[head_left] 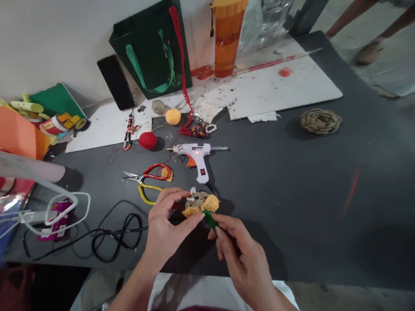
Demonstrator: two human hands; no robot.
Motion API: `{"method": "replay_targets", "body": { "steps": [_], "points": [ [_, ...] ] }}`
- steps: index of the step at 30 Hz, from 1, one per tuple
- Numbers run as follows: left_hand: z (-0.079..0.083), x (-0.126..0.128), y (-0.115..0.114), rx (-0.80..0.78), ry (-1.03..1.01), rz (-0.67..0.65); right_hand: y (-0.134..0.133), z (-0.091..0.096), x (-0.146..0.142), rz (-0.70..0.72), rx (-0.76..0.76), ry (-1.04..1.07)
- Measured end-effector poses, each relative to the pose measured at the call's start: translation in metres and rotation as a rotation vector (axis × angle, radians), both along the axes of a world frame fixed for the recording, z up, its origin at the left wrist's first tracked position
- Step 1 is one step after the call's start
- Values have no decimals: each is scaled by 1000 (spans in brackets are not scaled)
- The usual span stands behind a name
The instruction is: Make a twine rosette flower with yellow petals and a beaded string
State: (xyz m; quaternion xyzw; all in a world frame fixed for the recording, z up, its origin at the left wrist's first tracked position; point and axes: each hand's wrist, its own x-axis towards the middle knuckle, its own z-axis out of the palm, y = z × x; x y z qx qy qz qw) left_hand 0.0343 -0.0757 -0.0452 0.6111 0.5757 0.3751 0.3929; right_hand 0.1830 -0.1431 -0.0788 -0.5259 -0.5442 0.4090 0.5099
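Between the thumb and fingers of my left hand (168, 228) is a small crocheted piece (211, 203), yellow and brown, with a few pearl-like beads at its upper edge. My right hand (243, 255) grips the green handle of a crochet hook (209, 219), whose thin metal tip meets the yellow part. How far the tip goes into the stitches I cannot tell. Just beyond my hands lie a white glue gun (196, 154) with a lit red dot, and red-and-yellow-handled scissors (151, 177). A small yellow crocheted bit (167, 173) shows by the scissors' red handle.
Red yarn (148, 140) and yellow yarn (173, 116) balls lie farther back. A coiled brown woven piece (320, 121) is at right. A dark green bag (154, 47), a phone (116, 82) and an orange bottle (227, 38) stand along the wall. Black cable (118, 239) loops at left.
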Motion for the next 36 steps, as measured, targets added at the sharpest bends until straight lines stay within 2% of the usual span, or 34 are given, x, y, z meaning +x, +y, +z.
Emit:
{"method": "replay_targets", "body": {
  "steps": [9, 20, 30, 36],
  "points": [
    [-1, 1, 2, 22, 47, -20, 0, 3, 2, -3, 14, -45],
    [-5, 4, 7, -84, -64, 75, 4, 6, 9, 2, 132, -337],
    [-7, 4, 10, -168, -122, 94, 1, 1, 12, -26, 231, -508],
    [-9, 3, 11, -201, -147, 103, 0, 1, 16, 10, 249, -566]
  ]
}}
